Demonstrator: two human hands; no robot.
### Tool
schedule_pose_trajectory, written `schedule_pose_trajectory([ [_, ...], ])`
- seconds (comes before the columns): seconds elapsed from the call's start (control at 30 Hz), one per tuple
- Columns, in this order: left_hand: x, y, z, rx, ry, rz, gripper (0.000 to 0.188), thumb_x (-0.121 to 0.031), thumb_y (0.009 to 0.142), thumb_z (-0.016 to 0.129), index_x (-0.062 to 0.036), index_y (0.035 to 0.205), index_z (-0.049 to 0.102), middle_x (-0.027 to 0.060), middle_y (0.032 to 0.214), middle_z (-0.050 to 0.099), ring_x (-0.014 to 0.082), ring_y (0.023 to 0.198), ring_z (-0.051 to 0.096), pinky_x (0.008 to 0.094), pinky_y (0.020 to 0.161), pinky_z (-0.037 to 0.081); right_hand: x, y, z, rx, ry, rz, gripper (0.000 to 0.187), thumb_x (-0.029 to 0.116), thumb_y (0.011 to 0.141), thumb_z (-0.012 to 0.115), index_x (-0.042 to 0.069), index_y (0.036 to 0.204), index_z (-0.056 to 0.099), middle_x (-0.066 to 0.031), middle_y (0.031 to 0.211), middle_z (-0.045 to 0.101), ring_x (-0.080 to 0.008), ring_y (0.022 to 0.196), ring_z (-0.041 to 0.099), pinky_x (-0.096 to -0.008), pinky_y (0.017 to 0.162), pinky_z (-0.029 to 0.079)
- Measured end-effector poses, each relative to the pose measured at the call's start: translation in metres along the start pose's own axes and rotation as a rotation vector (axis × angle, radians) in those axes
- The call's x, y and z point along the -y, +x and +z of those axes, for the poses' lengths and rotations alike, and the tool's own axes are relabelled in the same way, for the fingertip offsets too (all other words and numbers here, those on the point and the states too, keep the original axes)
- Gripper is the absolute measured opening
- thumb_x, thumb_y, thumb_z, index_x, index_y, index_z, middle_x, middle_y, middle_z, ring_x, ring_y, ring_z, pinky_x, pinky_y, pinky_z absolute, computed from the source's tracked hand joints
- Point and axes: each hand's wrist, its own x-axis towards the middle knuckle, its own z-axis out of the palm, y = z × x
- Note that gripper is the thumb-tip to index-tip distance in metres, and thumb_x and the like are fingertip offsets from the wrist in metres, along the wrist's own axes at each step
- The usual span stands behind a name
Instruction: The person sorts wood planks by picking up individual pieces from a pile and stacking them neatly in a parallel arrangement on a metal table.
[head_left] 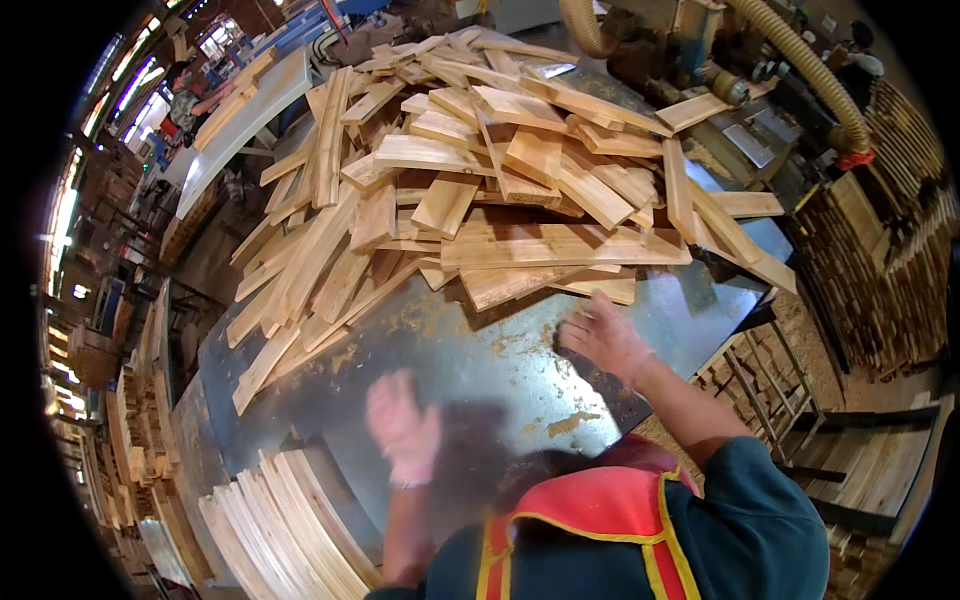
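My left hand [402, 425] hovers over the metal table [480, 360], blurred by motion. Its thumb stands away from the fingers and it holds nothing. Farther forward on the right, my right hand [605, 338] reaches toward the pile's near edge. Its fingers are stretched out, close to a short board [605, 285]; whether they touch it I cannot tell. Just behind that lies a long, flat board [560, 245]. A large, jumbled pile of pale boards [440, 140] covers the far part of the table. Beside my left forearm several boards [290, 520] stand side by side in a neat row.
Sawdust patches [575, 422] lie on the tabletop. A ribbed hose [815, 65] hangs over machinery at the back right. Stacked wood [870, 270] stands at the far right, and a metal rack [765, 370] below the table's right edge. Another person [185, 105] is at the far left.
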Motion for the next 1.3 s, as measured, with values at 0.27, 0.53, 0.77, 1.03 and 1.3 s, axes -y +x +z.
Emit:
schedule_pose_trajectory([
  [0.27, -0.134, 0.077, -0.019, -0.088, -0.248, 0.212, 0.079, -0.023, 0.078, 0.085, -0.0054, 0.148, 0.054, 0.0219, 0.153, 0.050, 0.0417, 0.140, 0.049, 0.0494, 0.116, 0.040, 0.022, 0.082, 0.088, -0.230, 0.396, -0.342, 0.038, 0.022, 0.100, 0.072, 0.010, 0.134, 0.061, -0.0146, 0.134, 0.064, -0.0309, 0.122, 0.061, -0.0522, 0.110, 0.049],
  [0.53, -0.038, 0.008, -0.052, -0.156, -0.340, -0.061, 0.083, -0.022, 0.082, 0.084, -0.0067, 0.156, 0.049, 0.0225, 0.154, 0.050, 0.0408, 0.141, 0.048, 0.0483, 0.119, 0.039, -0.104, 0.004, 0.073, 0.310, 0.108, -0.039, 0.014, 0.011, 0.098, 0.068, 0.010, 0.109, 0.060, -0.0089, 0.104, 0.062, -0.0262, 0.098, 0.062, -0.0443, 0.082, 0.052],
  [0.77, 0.045, -0.125, -0.072, 0.032, -0.344, -0.254, 0.082, -0.017, 0.082, 0.083, -0.0077, 0.156, 0.049, 0.0220, 0.155, 0.050, 0.0392, 0.141, 0.049, 0.0474, 0.119, 0.039, 0.000, 0.087, 0.129, -0.180, 0.227, -0.451, 0.067, 0.035, 0.097, 0.076, 0.011, 0.153, 0.048, -0.0176, 0.159, 0.046, -0.0356, 0.142, 0.048, -0.0543, 0.117, 0.042],
  [1.03, 0.093, -0.197, -0.080, 0.026, -0.527, -0.441, 0.078, -0.014, 0.085, 0.079, -0.0050, 0.156, 0.048, 0.0228, 0.155, 0.050, 0.0385, 0.145, 0.047, 0.0465, 0.121, 0.037, -0.118, -0.019, 0.105, -0.176, 0.065, -0.281, 0.047, 0.023, 0.101, 0.068, 0.002, 0.141, 0.056, -0.0159, 0.135, 0.066, -0.0308, 0.123, 0.065, -0.0421, 0.107, 0.054],
  [1.3, 0.132, -0.159, -0.071, 0.466, -1.252, -0.643, 0.097, -0.014, 0.089, 0.080, 0.0012, 0.165, 0.023, 0.0229, 0.160, 0.045, 0.0287, 0.146, 0.047, 0.0395, 0.121, 0.037, -0.329, -0.130, 0.044, 0.375, -0.316, 0.401, 0.066, 0.007, 0.089, 0.076, 0.007, 0.150, 0.051, -0.0116, 0.132, 0.068, -0.0298, 0.122, 0.065, -0.0459, 0.103, 0.055],
])
